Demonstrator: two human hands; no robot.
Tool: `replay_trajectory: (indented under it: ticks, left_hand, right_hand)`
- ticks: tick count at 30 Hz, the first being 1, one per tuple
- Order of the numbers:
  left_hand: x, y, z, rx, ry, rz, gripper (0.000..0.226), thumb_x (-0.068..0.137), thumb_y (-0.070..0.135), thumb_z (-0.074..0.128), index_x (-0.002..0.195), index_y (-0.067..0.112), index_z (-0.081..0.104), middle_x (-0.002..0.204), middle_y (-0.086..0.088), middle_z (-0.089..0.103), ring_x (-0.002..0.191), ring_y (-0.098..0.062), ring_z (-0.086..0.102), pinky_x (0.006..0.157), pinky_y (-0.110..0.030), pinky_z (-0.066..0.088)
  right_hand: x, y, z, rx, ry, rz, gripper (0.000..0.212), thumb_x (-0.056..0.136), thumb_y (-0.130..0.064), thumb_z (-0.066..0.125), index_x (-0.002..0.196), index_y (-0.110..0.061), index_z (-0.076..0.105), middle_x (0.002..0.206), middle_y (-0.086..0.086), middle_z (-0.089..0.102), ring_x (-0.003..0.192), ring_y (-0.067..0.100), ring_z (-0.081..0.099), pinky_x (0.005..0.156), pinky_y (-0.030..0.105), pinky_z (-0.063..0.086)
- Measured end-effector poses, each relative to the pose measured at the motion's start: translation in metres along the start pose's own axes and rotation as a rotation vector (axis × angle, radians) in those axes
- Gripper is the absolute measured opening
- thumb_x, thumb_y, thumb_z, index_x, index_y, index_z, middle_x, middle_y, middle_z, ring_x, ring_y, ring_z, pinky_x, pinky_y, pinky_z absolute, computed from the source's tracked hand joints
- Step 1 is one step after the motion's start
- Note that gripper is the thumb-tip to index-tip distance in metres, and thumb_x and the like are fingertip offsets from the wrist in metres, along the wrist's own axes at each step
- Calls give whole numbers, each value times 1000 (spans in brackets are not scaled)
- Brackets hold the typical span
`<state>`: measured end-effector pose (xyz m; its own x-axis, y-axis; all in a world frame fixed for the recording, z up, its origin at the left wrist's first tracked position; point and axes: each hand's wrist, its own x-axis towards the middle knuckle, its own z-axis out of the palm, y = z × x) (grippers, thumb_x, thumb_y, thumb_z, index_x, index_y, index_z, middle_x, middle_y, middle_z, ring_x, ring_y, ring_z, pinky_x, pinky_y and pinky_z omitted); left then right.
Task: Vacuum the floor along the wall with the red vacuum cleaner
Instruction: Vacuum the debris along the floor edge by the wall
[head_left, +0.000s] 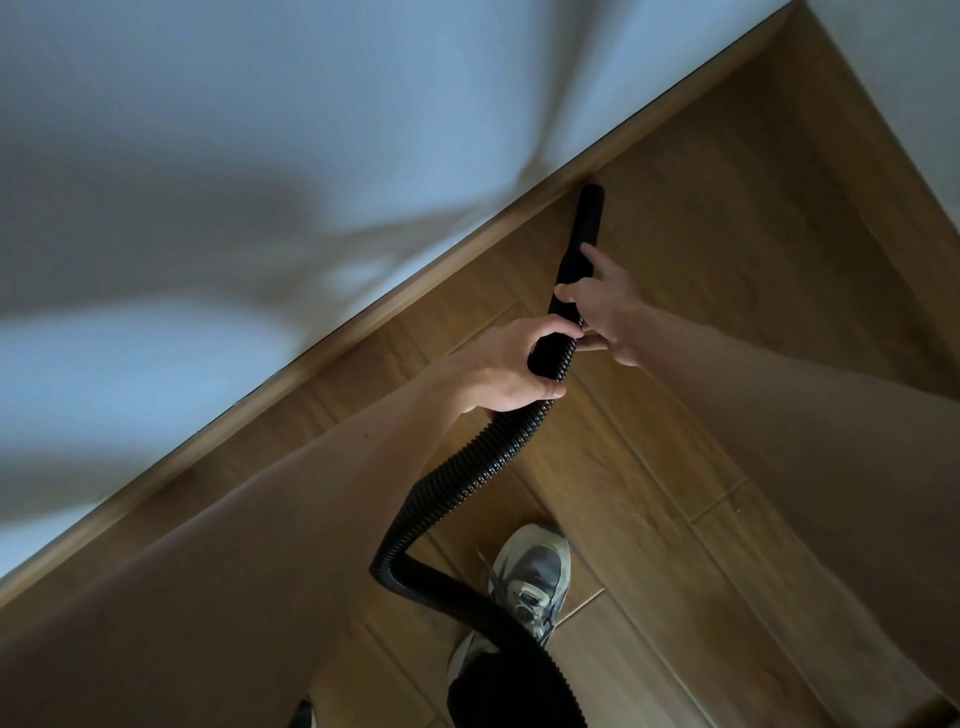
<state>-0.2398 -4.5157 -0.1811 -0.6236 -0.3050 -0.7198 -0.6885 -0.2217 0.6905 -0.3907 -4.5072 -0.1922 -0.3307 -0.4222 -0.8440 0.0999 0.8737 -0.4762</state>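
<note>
A black ribbed vacuum hose (467, 483) curls up from the bottom of the view to a smooth black nozzle (584, 234). The nozzle's tip touches the wooden floor (727, 218) right at the wooden baseboard (415, 280) under the white wall (260, 156). My left hand (511, 371) is wrapped around the hose's ribbed end. My right hand (610, 306) grips the nozzle's lower part just ahead of the left hand, forefinger stretched along it. The red vacuum body is out of view.
My grey sneaker (524, 582) stands on the floor below the hands, with a dark trouser leg (509, 691) at the bottom edge. A second white wall (909, 78) meets the first in a corner at the top right. Shadows of my arms fall on the wall.
</note>
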Motion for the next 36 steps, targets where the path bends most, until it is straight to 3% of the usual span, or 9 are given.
replay_trajectory:
  ticks: [6, 9, 12, 18, 23, 27, 32, 36]
  left_hand:
    - [-37, -16, -4, 61, -20, -12, 68, 86, 17, 74, 143, 36, 42, 117, 12, 48, 93, 1, 54, 68, -16, 43]
    - [-60, -26, -9, 90, -29, -18, 68, 86, 15, 74, 144, 31, 42, 123, 12, 50, 98, 0, 53, 68, -12, 40]
    - [-84, -39, -12, 121, -27, -26, 68, 87, 15, 74, 145, 28, 41, 134, 2, 53, 109, -9, 54, 73, -13, 43]
    - [-127, -62, -17, 246, -32, -49, 67, 88, 23, 72, 145, 33, 38, 140, 2, 53, 113, -13, 56, 93, -30, 49]
    - [-141, -72, -12, 239, -32, -57, 65, 89, 24, 71, 144, 35, 39, 140, 5, 53, 110, -8, 54, 90, -26, 46]
    - [-136, -67, -1, 270, -102, -61, 66, 89, 22, 71, 146, 29, 38, 141, 0, 52, 119, -16, 55, 98, -36, 49]
    - [-129, -61, 9, 301, -233, -47, 65, 89, 17, 71, 145, 27, 40, 141, -3, 50, 123, -18, 53, 90, -26, 43]
    - [-134, -63, 13, 304, -299, -55, 65, 89, 17, 71, 146, 30, 40, 144, -2, 47, 124, -18, 51, 90, -28, 43]
  right_hand:
    - [-19, 16, 24, 16, -78, 31, 70, 99, -8, 55, 154, -40, 27, 126, 4, 53, 83, 16, 63, 55, 32, 55]
    - [-32, 26, 44, 48, -110, 43, 70, 99, -7, 55, 154, -40, 26, 118, 2, 51, 82, 15, 63, 50, 29, 54]
    - [-45, 35, 65, 82, -140, 48, 70, 99, -5, 53, 154, -38, 25, 116, 1, 50, 82, 14, 61, 54, 31, 54]
    - [-66, 52, 100, 115, -229, 84, 72, 98, -7, 57, 154, -41, 26, 117, 3, 52, 88, 18, 64, 56, 34, 58]
    - [-75, 63, 108, 139, -227, 110, 72, 98, -10, 59, 153, -44, 26, 100, -8, 51, 89, 18, 66, 54, 32, 60]
    - [-83, 77, 98, 162, -197, 143, 73, 98, -12, 59, 153, -46, 24, 107, -4, 57, 89, 18, 68, 50, 29, 57]
    - [-97, 106, 87, 297, -102, 183, 72, 99, -12, 59, 152, -46, 25, 127, 3, 59, 95, 20, 69, 53, 30, 56]
    - [-108, 122, 90, 394, -41, 220, 71, 98, -12, 60, 151, -46, 27, 127, 5, 60, 94, 20, 69, 57, 33, 55]
